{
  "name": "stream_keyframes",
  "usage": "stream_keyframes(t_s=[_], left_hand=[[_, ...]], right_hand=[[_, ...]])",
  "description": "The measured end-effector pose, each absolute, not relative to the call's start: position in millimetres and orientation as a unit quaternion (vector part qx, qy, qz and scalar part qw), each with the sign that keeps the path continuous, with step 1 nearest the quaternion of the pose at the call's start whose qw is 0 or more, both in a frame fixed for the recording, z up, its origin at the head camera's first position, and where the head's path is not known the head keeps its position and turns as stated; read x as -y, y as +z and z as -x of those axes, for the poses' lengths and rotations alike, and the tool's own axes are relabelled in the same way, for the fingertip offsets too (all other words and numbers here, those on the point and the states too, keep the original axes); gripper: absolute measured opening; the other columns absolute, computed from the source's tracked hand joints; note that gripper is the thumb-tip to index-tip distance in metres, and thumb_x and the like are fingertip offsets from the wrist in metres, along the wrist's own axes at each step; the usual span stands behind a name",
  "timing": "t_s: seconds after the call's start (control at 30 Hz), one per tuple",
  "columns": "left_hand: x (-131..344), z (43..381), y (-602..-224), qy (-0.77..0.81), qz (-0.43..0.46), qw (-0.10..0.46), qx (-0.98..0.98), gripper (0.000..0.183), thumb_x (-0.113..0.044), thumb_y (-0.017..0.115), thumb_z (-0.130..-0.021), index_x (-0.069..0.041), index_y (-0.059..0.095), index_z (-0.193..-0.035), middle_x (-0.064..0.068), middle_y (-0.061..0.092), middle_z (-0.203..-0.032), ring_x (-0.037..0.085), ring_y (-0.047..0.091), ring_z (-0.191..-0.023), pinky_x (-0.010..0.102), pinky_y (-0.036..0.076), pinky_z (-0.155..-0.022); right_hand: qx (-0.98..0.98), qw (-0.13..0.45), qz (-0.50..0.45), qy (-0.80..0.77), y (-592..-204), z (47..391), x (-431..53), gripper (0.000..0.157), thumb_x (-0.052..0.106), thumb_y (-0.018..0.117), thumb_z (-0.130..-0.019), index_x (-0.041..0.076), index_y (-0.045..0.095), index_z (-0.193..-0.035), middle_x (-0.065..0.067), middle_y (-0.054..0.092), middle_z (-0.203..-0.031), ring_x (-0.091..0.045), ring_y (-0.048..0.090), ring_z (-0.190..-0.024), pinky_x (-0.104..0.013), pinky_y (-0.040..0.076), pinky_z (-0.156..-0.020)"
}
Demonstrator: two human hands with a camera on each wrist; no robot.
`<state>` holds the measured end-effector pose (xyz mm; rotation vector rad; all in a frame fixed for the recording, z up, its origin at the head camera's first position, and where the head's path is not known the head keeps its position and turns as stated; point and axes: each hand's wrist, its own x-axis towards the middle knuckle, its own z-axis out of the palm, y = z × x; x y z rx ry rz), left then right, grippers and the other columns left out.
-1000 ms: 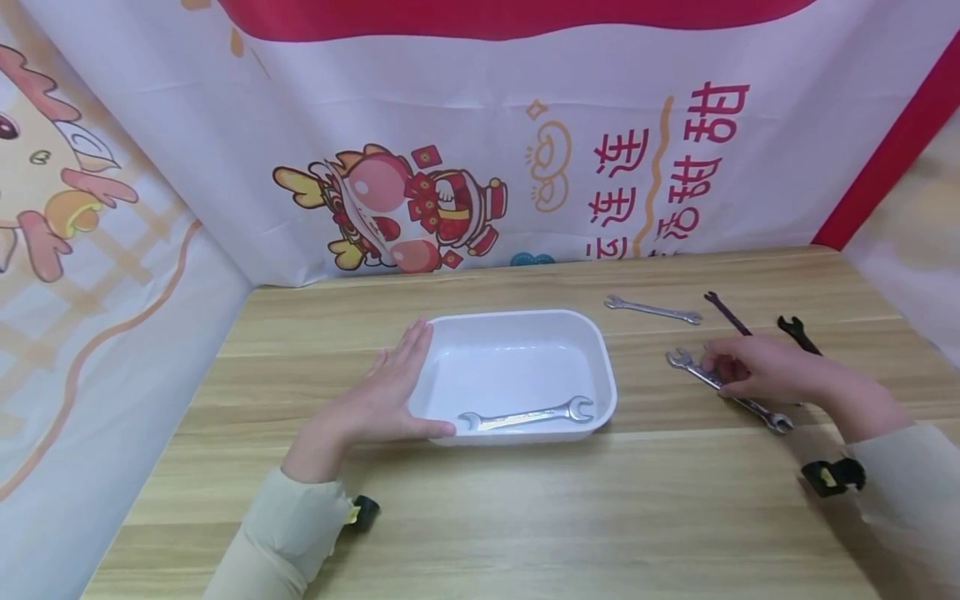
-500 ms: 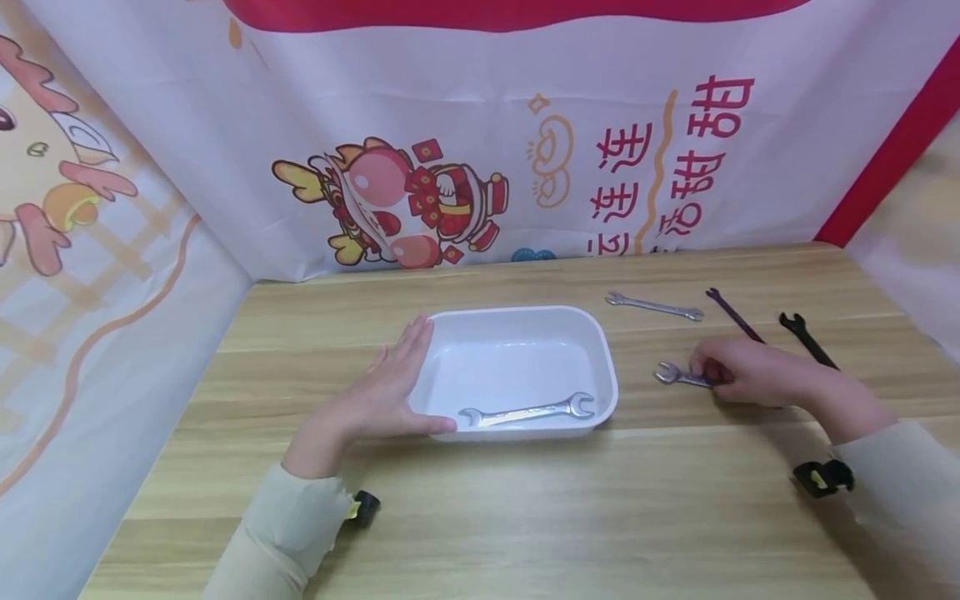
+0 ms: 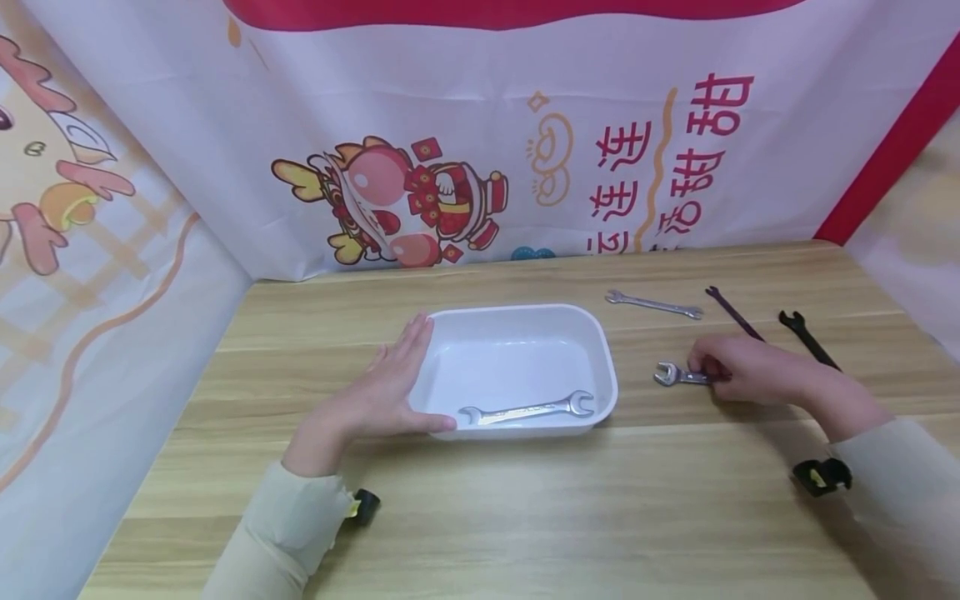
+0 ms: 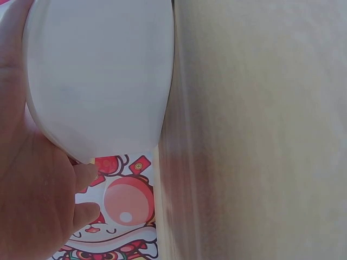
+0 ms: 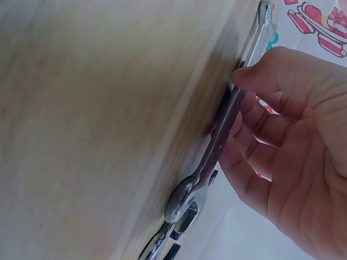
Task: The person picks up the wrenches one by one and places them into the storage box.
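My left grip [image 3: 375,396] is lying relaxed, straight fingers resting against the left end of the white tray [image 3: 517,367], thumb touching its near rim. Just right of that grip, the tray is sitting on the tabletop [image 3: 562,508], with a silver wrench [image 3: 525,411] lying inside along the near wall. Further right, a slim silver wrench [image 3: 654,307] is lying beyond and left of my right grip [image 3: 757,371]. A chrome wrench [image 3: 692,377] is jutting leftward from that grip, which is pinching its shaft between thumb and fingers; tabletop contact: cannot tell. Beyond my right grip, a purple wrench [image 3: 735,312] is slanting, then a black wrench [image 3: 810,342].
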<state>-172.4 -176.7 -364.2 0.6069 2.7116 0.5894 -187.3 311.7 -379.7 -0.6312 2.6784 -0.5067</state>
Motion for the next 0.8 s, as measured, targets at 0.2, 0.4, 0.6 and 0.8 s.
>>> stream_keyframes(t_s=[0.2,0.4,0.6,0.8], left_hand=[[176.9,172.7,-363.2,0.206,-0.210,0.149,-0.944,0.134,-0.071,0.075,-0.070,-0.023,-0.013,-0.159,-0.006,-0.015,-0.168,0.017,-0.010,-0.156,0.059,0.003,-0.124],[177.3,173.6,-364.1,0.204,-0.210,0.146,-0.945,0.135,-0.072,0.075,-0.069,-0.024,-0.014,-0.159,-0.006,-0.015,-0.168,0.017,-0.010,-0.156,0.060,0.003,-0.124],[177.3,173.6,-364.6,0.202,-0.210,0.146,-0.945,0.134,-0.072,0.075,-0.069,-0.025,-0.014,-0.159,-0.003,-0.013,-0.168,0.018,-0.010,-0.156,0.060,0.003,-0.124],[177.3,171.5,-365.1,0.202,-0.208,0.148,-0.946,0.134,-0.072,0.074,-0.070,-0.025,-0.014,-0.159,-0.006,-0.016,-0.168,0.018,-0.010,-0.156,0.059,0.003,-0.124]], right_hand=[[-0.937,0.182,0.226,-0.192,-377.8,189.1,-315.3,0.023,-0.002,0.070,-0.082,0.014,0.065,-0.098,0.004,0.057,-0.088,-0.012,0.050,-0.080,-0.022,0.045,-0.067],[-0.932,0.183,0.235,-0.204,-375.3,190.9,-319.2,0.023,0.000,0.070,-0.087,0.019,0.064,-0.098,0.007,0.061,-0.091,-0.009,0.053,-0.083,-0.023,0.049,-0.073],[-0.933,0.197,0.223,-0.203,-372.4,192.6,-319.2,0.021,0.001,0.069,-0.089,0.019,0.064,-0.099,0.006,0.061,-0.092,-0.012,0.053,-0.085,-0.025,0.048,-0.075],[-0.932,0.203,0.215,-0.209,-373.1,191.6,-321.1,0.020,0.003,0.067,-0.091,0.019,0.065,-0.103,0.006,0.063,-0.095,-0.012,0.054,-0.088,-0.024,0.048,-0.077]])
